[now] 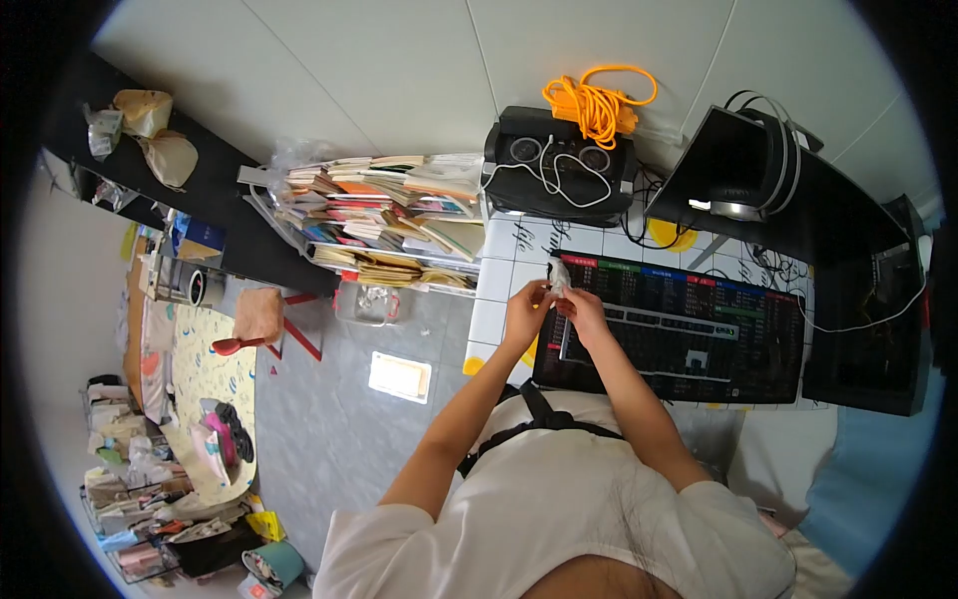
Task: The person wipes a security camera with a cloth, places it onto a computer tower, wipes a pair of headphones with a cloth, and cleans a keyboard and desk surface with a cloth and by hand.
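My left hand [528, 311] and my right hand [582, 308] are close together over the left end of the desk mat. Between their fingertips is a small, crumpled white thing [561, 277], like a tissue or thin plastic; its exact kind is too small to tell. Fingers of both hands are pinched on its lower part, and its top sticks up beyond them. Under and beside my right hand lies a slim keyboard [679, 324] on the dark printed desk mat [758, 349]. Part of the keyboard is hidden by my right forearm.
A black speaker box [509, 190] carries a coiled orange cord [599, 115] and a white cable. At the right stand a monitor [718, 165] with headphones [773, 150] and a black computer case [863, 349]. Left are stacked books [369, 205] and a stool [259, 314].
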